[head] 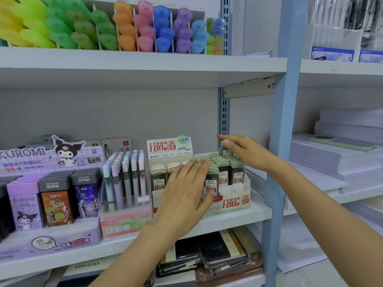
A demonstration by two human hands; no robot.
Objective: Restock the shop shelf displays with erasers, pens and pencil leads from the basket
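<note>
On the middle shelf (238,221), toward its right end, two cardboard display boxes of pencil leads stood side by side, touching. The white-and-red box (155,200), marked 2B 0.5 on its upright header card (169,148), held rows of cream-capped cases (158,175). The green box (235,201), marked 2B 0.7, held tightly packed rows of green-capped cases (236,172), all upright.

The left hand (186,189) lay flat across the seam between the two boxes. Its grip was slack and wide, the fingers straight and together, holding nothing, with the fingertips (204,160) resting on the tops of the green-capped cases.

The right hand (242,151) reached over the back row of the green box, close to the slotted upright on the rear wall. Its grip was closed in a pinch, thumb and forefinger around the top of one green-capped lead case (223,151), which stood higher than its neighbours at the back left corner of that box.

Left of the lead boxes stood a clear rack of pastel lead tubes (124,179), then a purple Kuromi display (47,204). Coloured highlighters (145,27) filled the shelf above, wrapped notebooks (217,251) lay on the shelf below, and beyond the blue post (277,141) stacks of paper (342,158) sat in the next bay.
</note>
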